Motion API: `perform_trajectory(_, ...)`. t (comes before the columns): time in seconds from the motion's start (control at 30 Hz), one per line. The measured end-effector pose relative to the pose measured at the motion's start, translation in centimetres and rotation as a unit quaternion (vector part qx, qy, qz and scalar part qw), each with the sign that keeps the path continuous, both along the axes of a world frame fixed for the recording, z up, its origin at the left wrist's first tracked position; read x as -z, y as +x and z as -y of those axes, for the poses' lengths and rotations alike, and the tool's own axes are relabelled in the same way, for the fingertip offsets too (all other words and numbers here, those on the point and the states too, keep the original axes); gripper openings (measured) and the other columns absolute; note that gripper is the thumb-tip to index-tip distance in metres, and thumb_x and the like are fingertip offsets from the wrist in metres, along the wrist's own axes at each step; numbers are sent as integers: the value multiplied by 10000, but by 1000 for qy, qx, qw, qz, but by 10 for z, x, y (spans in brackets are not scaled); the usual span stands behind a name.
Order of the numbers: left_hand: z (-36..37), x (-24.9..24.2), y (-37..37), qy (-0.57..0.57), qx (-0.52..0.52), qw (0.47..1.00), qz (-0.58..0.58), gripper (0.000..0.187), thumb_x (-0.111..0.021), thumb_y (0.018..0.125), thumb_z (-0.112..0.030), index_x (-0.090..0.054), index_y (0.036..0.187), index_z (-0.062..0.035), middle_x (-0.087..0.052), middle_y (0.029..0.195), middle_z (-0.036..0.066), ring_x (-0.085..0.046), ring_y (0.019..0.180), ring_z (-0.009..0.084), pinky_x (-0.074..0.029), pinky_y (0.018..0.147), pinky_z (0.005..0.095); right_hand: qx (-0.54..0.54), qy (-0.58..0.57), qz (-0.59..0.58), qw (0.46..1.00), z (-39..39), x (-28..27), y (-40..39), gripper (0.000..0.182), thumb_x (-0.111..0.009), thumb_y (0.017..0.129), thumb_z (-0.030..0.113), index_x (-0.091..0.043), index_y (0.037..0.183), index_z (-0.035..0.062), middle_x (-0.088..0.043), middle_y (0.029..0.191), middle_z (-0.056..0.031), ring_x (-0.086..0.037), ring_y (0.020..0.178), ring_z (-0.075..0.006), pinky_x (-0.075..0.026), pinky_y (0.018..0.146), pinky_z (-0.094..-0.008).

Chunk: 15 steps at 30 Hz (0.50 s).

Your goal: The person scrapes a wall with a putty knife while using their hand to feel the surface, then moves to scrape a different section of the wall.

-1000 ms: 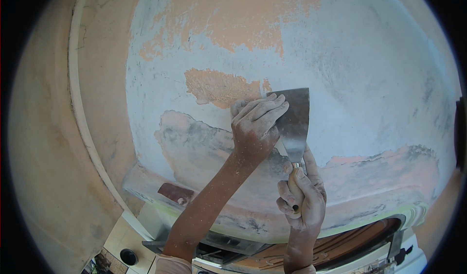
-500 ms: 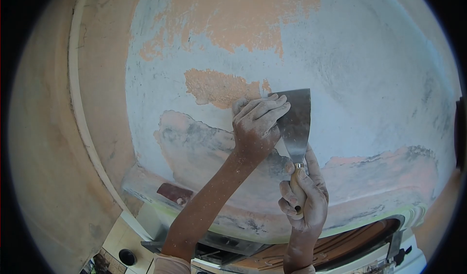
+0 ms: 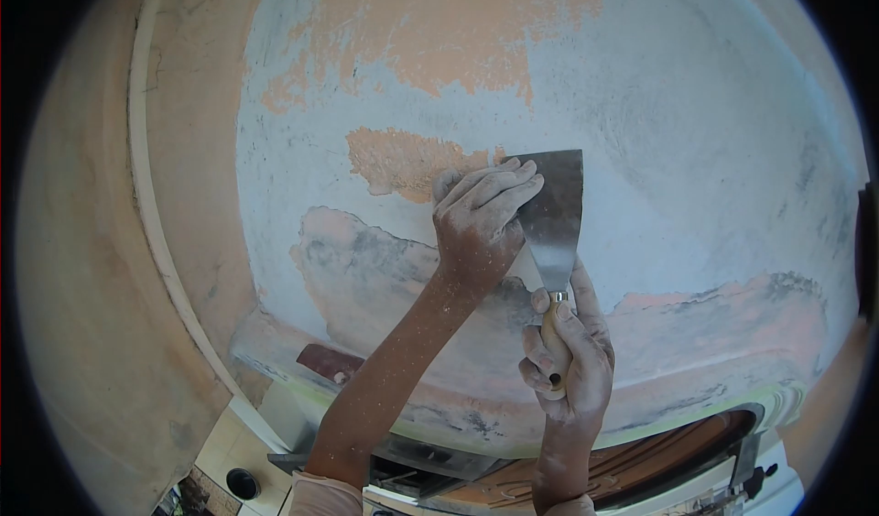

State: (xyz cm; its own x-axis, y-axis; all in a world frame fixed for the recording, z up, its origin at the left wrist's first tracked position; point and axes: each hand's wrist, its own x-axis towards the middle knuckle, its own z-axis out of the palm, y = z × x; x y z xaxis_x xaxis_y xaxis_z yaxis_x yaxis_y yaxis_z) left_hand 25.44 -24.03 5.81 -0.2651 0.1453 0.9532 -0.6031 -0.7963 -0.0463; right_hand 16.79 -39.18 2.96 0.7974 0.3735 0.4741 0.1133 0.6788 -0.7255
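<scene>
My right hand (image 3: 581, 360) is wrapped round the wooden handle of a wide scraper (image 3: 554, 218), its metal blade pointing up against the wall. My left hand (image 3: 485, 209) lies with fingers outstretched across the blade's left edge, pressing on it near the upper corner. White dust coats both hands. Behind the blade is a pale blue-white painted wall (image 3: 659, 159). Just left of the blade, a rough peach patch (image 3: 394, 161) shows where the paint is off; my left hand hides part of its lower right edge.
Lower down, the wall has a grey and pink stained band (image 3: 723, 319) with ragged edges. A dark red piece (image 3: 328, 362) rests on the ledge beside my left forearm. Below are a brown curved panel (image 3: 659, 456) and a black round container (image 3: 243, 484). A pale strip (image 3: 139, 141) runs down the left.
The scraper has slid a little way up the wall, its handle and my right hand rising with it. My left hand has shifted slightly up and left, its fingers still on the blade.
</scene>
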Motion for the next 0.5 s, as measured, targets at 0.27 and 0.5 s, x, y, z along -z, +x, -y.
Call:
perform_trajectory(0.27, -2, 1, -1, 7, -4, 1000, -8, 369, -605, 593, 56, -700, 917, -93, -700, 977, 39, -648, 974, 188, -404, 799, 341, 2, -8, 9, 1000, 0, -2, 2, 548, -482, 931, 69, -256, 1427, 21, -560, 966, -81, -467, 504, -62, -327, 331, -167)
perform_trajectory(0.5, 0, 3, 3, 5, -3, 1000, 0, 349, -604, 607, 56, -699, 911, -89, -700, 973, 40, -648, 977, 192, -394, 782, 354, 33, -27, 13, 999, 2, -3, -6, 545, -474, 929, 59, -256, 1426, 14, -559, 937, -79, -462, 497, -59, -325, 331, -166)
